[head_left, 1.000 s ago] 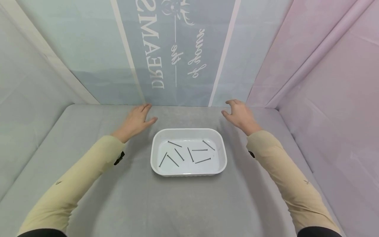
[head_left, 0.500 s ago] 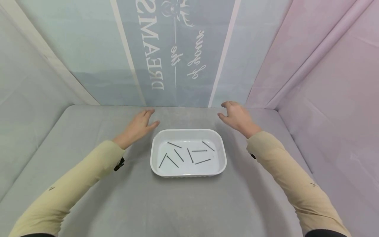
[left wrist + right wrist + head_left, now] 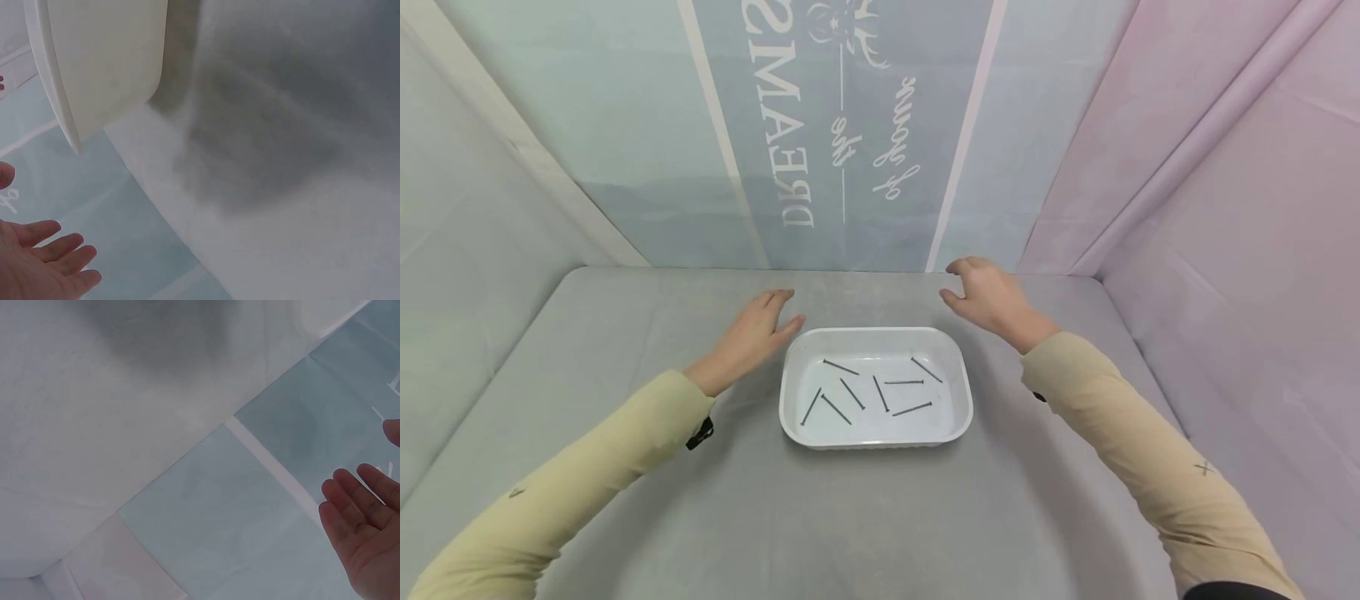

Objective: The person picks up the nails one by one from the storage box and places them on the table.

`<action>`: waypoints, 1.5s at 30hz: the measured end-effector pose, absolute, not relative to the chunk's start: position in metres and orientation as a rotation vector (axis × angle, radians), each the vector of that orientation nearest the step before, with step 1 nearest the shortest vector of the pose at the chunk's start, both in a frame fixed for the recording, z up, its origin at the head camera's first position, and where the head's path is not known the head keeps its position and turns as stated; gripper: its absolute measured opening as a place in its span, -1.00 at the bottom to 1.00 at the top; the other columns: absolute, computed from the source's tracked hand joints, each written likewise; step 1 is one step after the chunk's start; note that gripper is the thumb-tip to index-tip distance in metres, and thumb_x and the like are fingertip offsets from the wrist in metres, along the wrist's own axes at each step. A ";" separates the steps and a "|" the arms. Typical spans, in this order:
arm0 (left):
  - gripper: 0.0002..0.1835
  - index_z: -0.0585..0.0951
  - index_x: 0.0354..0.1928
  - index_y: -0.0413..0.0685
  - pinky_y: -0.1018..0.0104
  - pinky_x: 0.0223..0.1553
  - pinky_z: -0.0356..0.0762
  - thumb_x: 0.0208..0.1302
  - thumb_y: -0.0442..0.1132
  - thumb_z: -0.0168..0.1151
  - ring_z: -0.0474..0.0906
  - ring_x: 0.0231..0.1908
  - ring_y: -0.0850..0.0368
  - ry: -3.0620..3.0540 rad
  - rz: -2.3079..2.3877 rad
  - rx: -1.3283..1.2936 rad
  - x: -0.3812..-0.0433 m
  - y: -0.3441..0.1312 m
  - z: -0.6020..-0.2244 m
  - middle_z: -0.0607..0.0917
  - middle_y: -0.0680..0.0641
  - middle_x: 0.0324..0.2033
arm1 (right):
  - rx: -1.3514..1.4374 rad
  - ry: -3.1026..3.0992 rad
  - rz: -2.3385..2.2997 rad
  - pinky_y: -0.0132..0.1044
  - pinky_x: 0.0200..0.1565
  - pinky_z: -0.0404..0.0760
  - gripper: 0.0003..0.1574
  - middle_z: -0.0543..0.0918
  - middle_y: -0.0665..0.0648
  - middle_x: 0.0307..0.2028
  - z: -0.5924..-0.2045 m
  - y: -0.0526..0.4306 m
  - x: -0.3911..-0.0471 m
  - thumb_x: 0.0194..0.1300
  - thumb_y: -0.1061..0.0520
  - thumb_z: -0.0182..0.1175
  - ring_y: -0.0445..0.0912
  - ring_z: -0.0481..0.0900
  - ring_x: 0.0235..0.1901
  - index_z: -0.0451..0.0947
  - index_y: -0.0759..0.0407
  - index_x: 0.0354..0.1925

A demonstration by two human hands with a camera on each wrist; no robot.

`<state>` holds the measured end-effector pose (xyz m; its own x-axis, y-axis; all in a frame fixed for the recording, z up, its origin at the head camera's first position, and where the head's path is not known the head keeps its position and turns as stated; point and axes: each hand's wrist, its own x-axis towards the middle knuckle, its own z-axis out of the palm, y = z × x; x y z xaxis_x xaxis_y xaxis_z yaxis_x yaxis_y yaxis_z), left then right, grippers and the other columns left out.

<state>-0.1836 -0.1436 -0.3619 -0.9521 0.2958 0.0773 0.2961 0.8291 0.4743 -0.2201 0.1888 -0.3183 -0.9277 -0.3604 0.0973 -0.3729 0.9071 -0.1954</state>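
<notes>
White rounded-rectangular tray (image 3: 880, 430), shallow and glossy, sits flat on the grey cloth-covered worktop (image 3: 865, 517), about midway between its left and right edges and short of its far edge. Eight slim dark metal nails (image 3: 904, 382) lie scattered at different slants across the tray's floor, four toward its left end and four toward its right, each apart from its neighbours.

Both of the person's hands are up past the tray's far corners. I see the left hand (image 3: 748, 337) just beside the far left corner, fingers loosely extended and thumb held away from them; from the left wrist, it is clear of the rim. Across from it, the right hand (image 3: 996, 304) hangs beyond the far right corner, a little farther from the tray, its fingers relaxed with a slight bend and its thumb apart.

Beige sleeves (image 3: 617, 442) cover both arms, with a small black device (image 3: 700, 434) showing under the left cuff. Behind the worktop's far edge hangs a pale blue-green cloth (image 3: 880, 242) with mirrored white lettering.
</notes>
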 end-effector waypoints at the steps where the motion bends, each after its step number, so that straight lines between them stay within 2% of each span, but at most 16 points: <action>1: -0.38 0.22 0.27 -0.35 -0.04 0.23 0.10 0.34 -0.02 -0.06 0.16 0.23 -0.22 -3.000 -0.790 -0.480 -0.183 -0.143 -0.362 0.28 -0.35 0.21 | 0.588 -3.006 0.321 0.01 -0.06 0.47 -0.46 0.49 0.28 0.05 -0.318 0.188 -0.219 0.23 -0.01 0.07 0.14 0.43 0.04 0.41 0.31 0.07; 22: -0.44 0.25 0.25 -0.34 -0.06 0.19 0.16 0.35 -0.09 -0.08 0.21 0.20 -0.21 -2.877 -0.985 -0.422 -0.159 -0.136 -0.369 0.32 -0.33 0.18 | 0.739 -2.980 0.277 -0.08 -0.06 0.49 -0.51 0.54 0.24 -0.02 -0.304 0.164 -0.204 0.24 0.02 0.09 0.09 0.48 -0.02 0.44 0.32 0.03; 30: -0.47 0.28 0.23 -0.33 -0.04 0.17 0.20 0.34 -0.11 -0.07 0.24 0.18 -0.19 -2.832 -1.018 -0.394 -0.154 -0.133 -0.375 0.36 -0.32 0.14 | 0.774 -2.963 0.222 -0.11 -0.18 0.55 -0.52 0.56 0.22 -0.04 -0.303 0.155 -0.200 0.23 0.00 0.10 0.06 0.52 -0.08 0.47 0.28 0.02; 38: -0.48 0.29 0.23 -0.32 -0.04 0.03 0.34 0.35 -0.11 -0.08 0.37 0.01 -0.18 -2.827 -1.025 -0.363 -0.148 -0.131 -0.380 0.36 -0.31 0.13 | 0.815 -2.949 0.211 -0.14 -0.20 0.56 -0.53 0.56 0.22 -0.04 -0.303 0.148 -0.198 0.23 0.01 0.11 0.04 0.53 -0.10 0.48 0.28 0.02; 45: -0.50 0.31 0.20 -0.35 -0.03 0.13 0.25 0.34 -0.14 -0.06 0.31 0.11 -0.18 -2.788 -1.048 -0.348 -0.146 -0.131 -0.385 0.38 -0.31 0.12 | 0.878 -2.912 0.205 -0.17 -0.23 0.56 -0.55 0.58 0.21 -0.09 -0.304 0.143 -0.194 0.23 0.02 0.11 0.03 0.55 -0.17 0.48 0.29 -0.01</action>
<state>-0.1459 -0.1310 -0.3850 -0.9630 0.1650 0.2129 0.2644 0.7303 0.6299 -0.1945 0.1432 -0.3036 -0.8300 -0.5429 0.1275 -0.5554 0.8254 -0.1012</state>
